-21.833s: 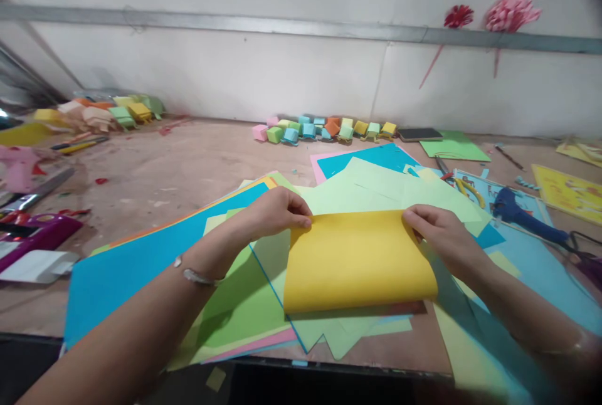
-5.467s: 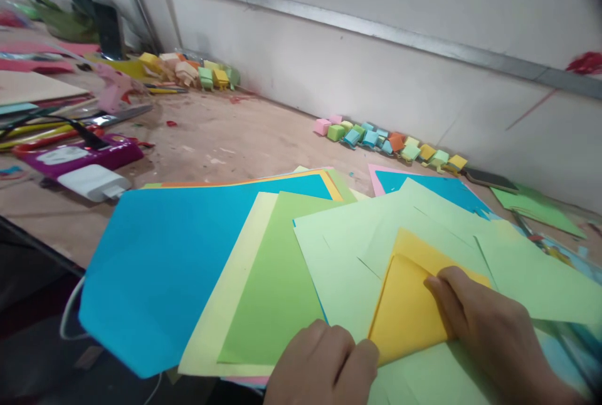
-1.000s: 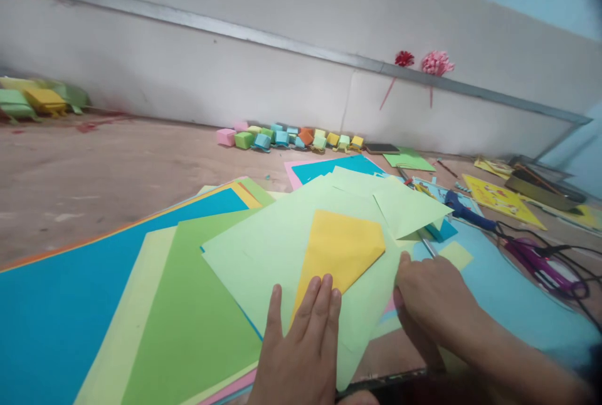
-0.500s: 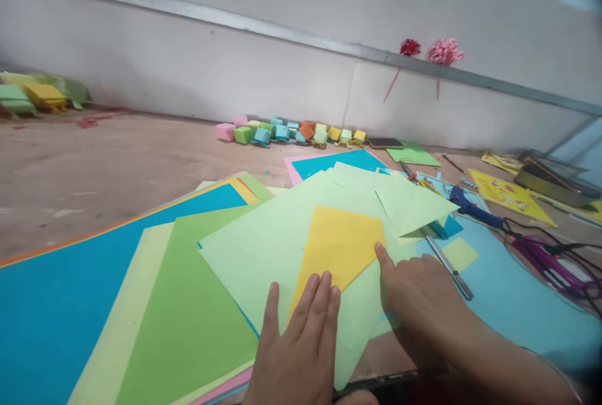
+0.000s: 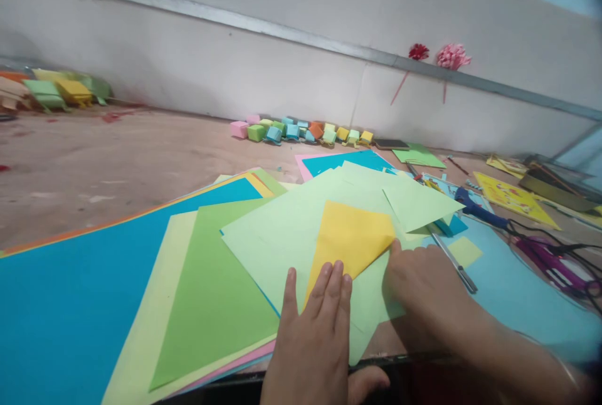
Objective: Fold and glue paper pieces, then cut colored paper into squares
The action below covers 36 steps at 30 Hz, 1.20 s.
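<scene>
A folded sheet of yellow paper (image 5: 350, 232) lies on a stack of pale green paper (image 5: 282, 236). My left hand (image 5: 313, 336) rests palm down on the yellow paper's near end, fingers stretched out flat. At the right corner of the yellow paper, one digit of my right hand (image 5: 426, 279) presses the edge; its other fingers are curled in, with nothing visible in them. A loose pale green piece (image 5: 418, 204) lies just behind my right hand. Beside that hand is a utility knife (image 5: 456, 264) on light blue paper (image 5: 512, 267).
Green paper (image 5: 221, 279) and blue paper (image 5: 94, 286) spread to the left. Small folded paper boxes (image 5: 292, 132) line the wall, with larger ones (image 5: 49, 94) far left. On the right are a blue-handled tool (image 5: 480, 207), a purple device (image 5: 555, 264) with black cables and a yellow card (image 5: 512, 195).
My right hand's digit has slid along the yellow paper's right edge to its corner and looks more tucked in. The left hand stays on the paper. The whole view has shifted slightly.
</scene>
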Motion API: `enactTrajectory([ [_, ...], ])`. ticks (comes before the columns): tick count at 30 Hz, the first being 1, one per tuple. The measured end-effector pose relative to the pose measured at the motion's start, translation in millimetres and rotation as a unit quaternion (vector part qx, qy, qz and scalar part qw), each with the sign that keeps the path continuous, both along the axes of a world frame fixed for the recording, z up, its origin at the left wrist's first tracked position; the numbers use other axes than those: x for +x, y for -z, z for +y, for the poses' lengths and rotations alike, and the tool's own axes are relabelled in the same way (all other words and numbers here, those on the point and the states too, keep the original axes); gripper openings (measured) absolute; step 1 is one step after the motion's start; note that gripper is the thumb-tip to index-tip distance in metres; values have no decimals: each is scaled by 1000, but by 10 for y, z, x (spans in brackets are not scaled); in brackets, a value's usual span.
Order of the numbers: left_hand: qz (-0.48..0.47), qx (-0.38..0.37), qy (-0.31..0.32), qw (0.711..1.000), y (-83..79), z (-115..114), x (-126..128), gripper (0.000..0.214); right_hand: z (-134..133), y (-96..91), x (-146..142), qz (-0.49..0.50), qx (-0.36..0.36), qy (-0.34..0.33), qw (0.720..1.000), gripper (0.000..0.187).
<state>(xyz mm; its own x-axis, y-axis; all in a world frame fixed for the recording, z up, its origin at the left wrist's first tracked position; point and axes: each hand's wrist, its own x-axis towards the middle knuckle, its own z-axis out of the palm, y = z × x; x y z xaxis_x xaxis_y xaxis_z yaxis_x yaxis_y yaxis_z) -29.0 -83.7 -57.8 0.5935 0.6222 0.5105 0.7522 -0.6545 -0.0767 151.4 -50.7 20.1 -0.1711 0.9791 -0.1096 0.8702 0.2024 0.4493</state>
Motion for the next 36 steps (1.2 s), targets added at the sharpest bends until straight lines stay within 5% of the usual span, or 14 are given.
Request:
enactTrajectory([
  [2,-5,6,4,1000,-4,5,1,81,-65,5,-40,-4,1,-14,1000,35],
  [5,0,9,10,1000,3,11,-6,82,-115,26,-6,12,25,-39,999,10],
  [11,16,2,15,1000,6,22,-31,79,41,83,201,15,213,-188,959,20],
  [19,-7,-9,17,1000,26,6,-7,83,267,264,318,-27,190,-299,935,28],
  [24,-52,-25,23,998,-134,-42,-47,84,272,130,346,-5,190,-310,932,28],
  [29,-201,-36,15,979,-291,-181,-369,52,124,25,452,76,226,-311,920,29],
  [32,-274,-62,24,959,-234,-212,-484,42,-21,98,536,144,219,-320,910,30],
  [36,-249,-99,33,963,-116,-155,-426,37,-189,254,607,215,221,-321,895,29],
])
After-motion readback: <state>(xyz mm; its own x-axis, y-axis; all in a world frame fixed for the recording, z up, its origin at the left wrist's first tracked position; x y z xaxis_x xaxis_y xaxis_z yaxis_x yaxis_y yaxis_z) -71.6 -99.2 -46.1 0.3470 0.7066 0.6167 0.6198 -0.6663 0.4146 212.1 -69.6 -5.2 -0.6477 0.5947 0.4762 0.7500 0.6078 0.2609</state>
